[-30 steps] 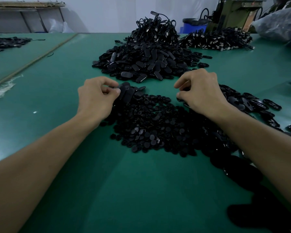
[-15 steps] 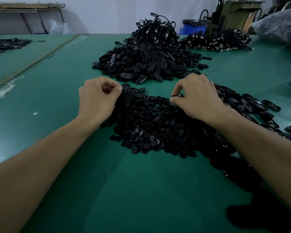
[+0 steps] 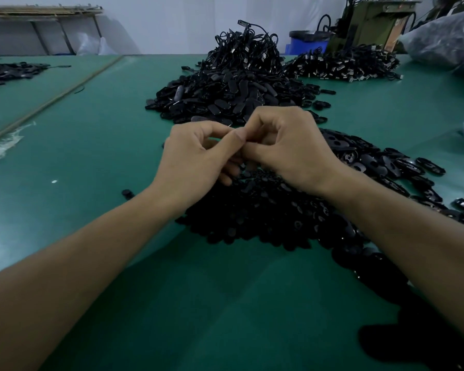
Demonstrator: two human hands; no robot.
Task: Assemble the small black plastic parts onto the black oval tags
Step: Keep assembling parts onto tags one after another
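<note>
change: left hand, right hand were apart, now meet above small-parts pile | grip: fingers curled tip-to-tip, held piece hidden, cannot tell | oval tags heaped beyond pile | likely fitting step

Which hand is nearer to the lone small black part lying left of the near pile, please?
Left. The left hand is just right of and beyond the lone small black part. The right hand is farther right, its fingertips touching the left's above the near pile.
</note>
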